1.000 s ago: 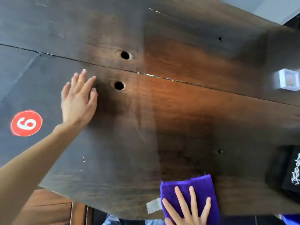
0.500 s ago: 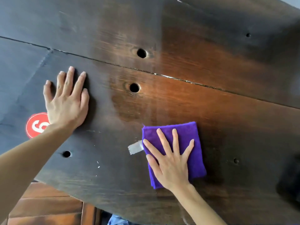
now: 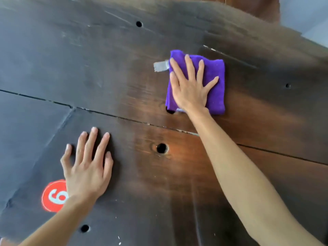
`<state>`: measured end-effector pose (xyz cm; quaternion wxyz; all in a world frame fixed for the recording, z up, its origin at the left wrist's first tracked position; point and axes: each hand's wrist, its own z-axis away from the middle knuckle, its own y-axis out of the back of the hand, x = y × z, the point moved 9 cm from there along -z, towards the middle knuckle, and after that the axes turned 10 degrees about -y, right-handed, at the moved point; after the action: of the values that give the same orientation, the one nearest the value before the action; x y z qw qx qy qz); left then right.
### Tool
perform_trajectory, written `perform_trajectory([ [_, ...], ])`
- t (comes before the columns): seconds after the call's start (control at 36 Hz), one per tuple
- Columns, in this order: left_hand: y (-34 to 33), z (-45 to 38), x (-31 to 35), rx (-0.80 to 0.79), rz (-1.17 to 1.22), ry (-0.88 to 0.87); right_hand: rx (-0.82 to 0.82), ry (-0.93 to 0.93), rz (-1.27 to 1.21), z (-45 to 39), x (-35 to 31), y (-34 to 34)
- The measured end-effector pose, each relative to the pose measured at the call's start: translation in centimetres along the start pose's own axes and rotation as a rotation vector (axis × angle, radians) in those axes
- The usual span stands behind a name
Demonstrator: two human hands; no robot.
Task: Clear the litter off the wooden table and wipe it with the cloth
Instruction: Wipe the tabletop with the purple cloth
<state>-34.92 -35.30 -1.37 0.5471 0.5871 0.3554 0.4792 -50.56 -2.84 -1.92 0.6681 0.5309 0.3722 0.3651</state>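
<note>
On the far plank of the surface (image 3: 88,68): folded purple cloth (image 3: 215,82) | my right hand (image 3: 190,89) flat, fingers spread, pressing it | left hand (image 3: 87,167) open, empty | soft, light; I'd hold mid-fold.

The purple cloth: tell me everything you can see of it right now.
The purple cloth is a soft, fuzzy fabric that looks like microfibre, folded into a rough rectangle with layered edges showing along its left side. It lies flat on the wooden table, beyond the seam between the boards. The right hand presses down on it, palm flat and fingers spread. A grey tag sticks out at its upper left. Its lower left corner partly covers a hole in the wood.
</note>
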Motion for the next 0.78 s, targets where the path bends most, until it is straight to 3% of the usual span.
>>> perform_trajectory([
  [0.42,0.2,0.1,0.1,0.119,-0.097,-0.024,0.012,-0.129,-0.063,-22.2,-3.4,5.0],
  [0.58,-0.1,0.2,0.0,0.084,-0.102,-0.035,0.042,-0.089,-0.029,-23.5,-3.2,5.2],
  [0.78,-0.5,0.4,-0.1,0.003,-0.059,-0.024,0.075,-0.095,-0.025,-19.2,-3.4,4.8],
])
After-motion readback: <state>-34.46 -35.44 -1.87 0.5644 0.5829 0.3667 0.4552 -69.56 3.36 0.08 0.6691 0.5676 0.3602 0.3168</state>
